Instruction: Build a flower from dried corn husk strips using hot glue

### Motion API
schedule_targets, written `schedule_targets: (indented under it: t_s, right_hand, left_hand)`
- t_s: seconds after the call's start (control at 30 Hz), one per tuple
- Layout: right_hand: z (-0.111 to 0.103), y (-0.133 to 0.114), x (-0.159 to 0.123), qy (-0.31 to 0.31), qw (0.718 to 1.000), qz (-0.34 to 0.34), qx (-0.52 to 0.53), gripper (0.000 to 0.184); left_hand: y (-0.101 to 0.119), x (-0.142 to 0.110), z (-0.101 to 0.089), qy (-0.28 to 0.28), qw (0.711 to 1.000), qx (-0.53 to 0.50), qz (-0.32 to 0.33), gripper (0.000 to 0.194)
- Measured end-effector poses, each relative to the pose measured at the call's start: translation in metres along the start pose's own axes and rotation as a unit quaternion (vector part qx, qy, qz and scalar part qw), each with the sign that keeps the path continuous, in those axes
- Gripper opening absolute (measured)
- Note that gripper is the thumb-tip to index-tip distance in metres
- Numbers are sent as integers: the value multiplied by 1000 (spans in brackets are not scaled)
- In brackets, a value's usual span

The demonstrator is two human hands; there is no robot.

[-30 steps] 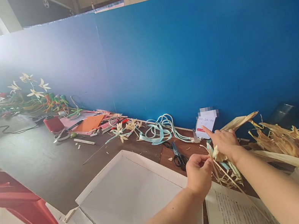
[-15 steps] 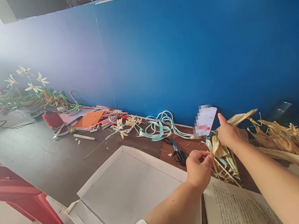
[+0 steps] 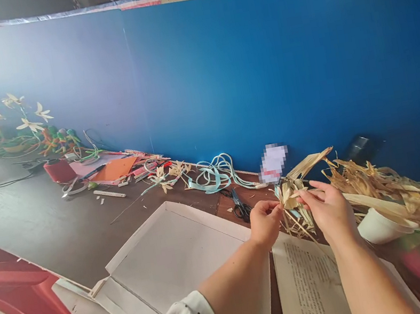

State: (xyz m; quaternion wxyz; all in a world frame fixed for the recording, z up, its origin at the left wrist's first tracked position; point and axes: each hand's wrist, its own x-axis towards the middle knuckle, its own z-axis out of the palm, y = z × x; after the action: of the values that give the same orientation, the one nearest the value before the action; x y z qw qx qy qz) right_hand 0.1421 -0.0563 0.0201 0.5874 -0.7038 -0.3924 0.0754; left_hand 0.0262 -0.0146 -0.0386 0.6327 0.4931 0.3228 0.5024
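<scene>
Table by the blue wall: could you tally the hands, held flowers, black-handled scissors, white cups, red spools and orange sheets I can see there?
Hands: 2 (left hand, right hand)
Held flower: 1
Black-handled scissors: 1
White cup: 1
Red spool: 1
Orange sheet: 1
Total: 7

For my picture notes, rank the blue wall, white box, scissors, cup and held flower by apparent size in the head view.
1. Blue wall
2. White box
3. Cup
4. Scissors and held flower: too alike to rank
</scene>
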Motion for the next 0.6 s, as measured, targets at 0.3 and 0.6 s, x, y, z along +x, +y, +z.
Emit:
schedule_targets:
  t_s: [0.3,0.6]
  right_hand:
    - [0,11,-37,-17,960,143,239,46]
    - [-2,16,-42,5,961,148,233,34]
  left_hand:
    - [4,-3,-1,-25,1000,9,-14,26]
    - [6,-4,1,-50,998,-6,-39,29]
